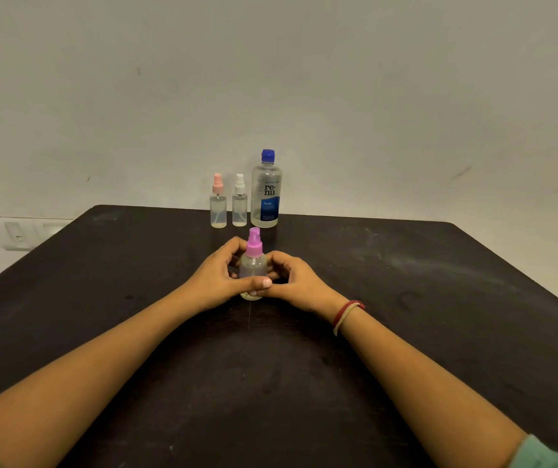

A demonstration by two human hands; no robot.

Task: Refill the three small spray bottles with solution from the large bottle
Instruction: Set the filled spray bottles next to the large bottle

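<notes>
Purple-capped spray bottle (253, 265) stands upright mid-table, cap on, on the dark table (406, 298), held btwn both hands. Left hand (218, 275) grips its left side, fingers curled round the back, thumb across the front low on the body. Right hand (291, 278) curls vs. the right side, fingertips touching the bottle; red & pale wristbands (347, 315) on that wrist. At the far edge by the wall, L to R in a row: pink-capped spray bottle (218, 207), white-capped spray bottle (239, 206), large renu bottle (265, 194) w/ blue cap, all upright & capped, just beside each other. Switch plate (24, 233) on the wall, far left.
</notes>
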